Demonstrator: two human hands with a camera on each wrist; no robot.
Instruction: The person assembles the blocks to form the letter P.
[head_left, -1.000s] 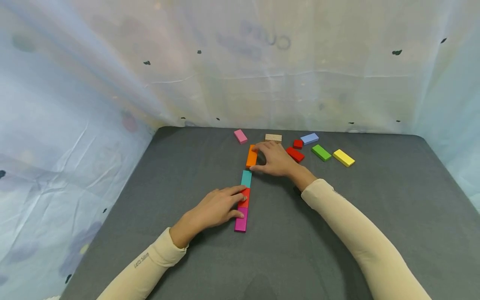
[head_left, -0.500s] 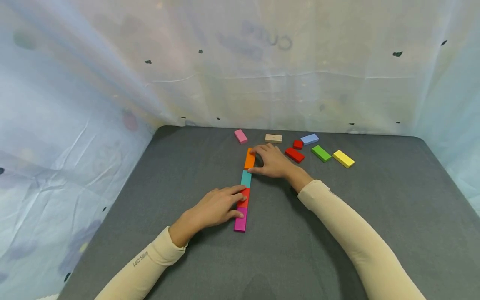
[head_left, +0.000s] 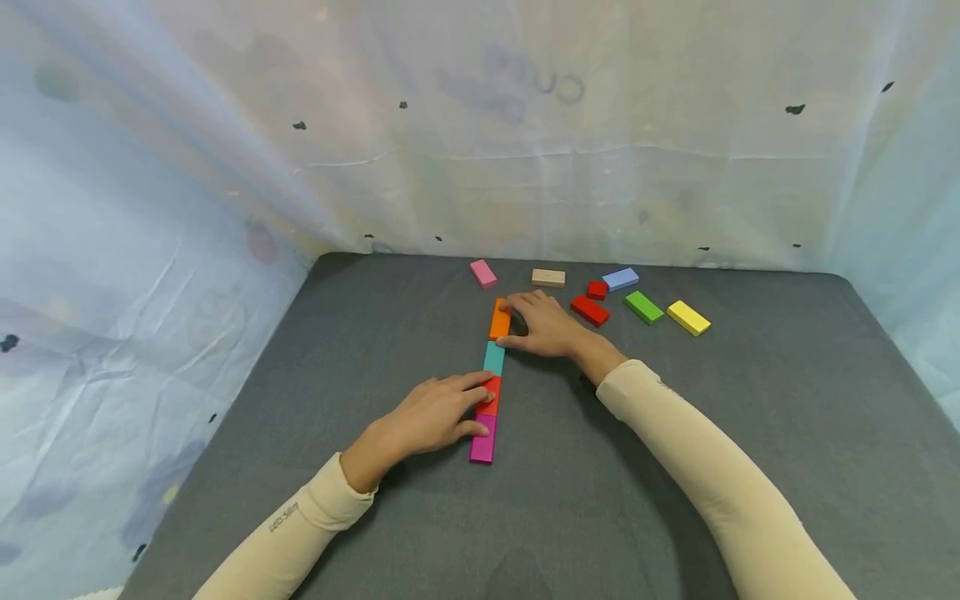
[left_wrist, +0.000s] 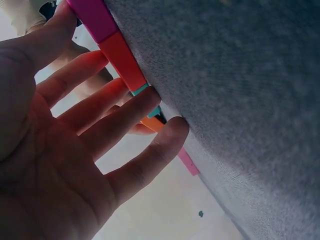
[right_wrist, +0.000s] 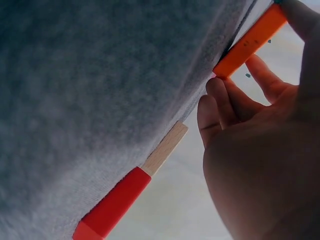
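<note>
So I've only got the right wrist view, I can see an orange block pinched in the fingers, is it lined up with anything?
Observer: Yes. In the head view the orange block sits at the far end of a straight row, right behind a teal block.
Operator: What else is in that row?
Observer: A red block and then a magenta block nearest the person.
Operator: Where is the other hand?
Observer: The left hand lies flat beside the row, with straight fingers on the red and magenta blocks.
Operator: Any spare blocks besides the tan and red ones I see?
Observer: Pink, light blue, green and yellow ones lie loose at the far edge.
</note>
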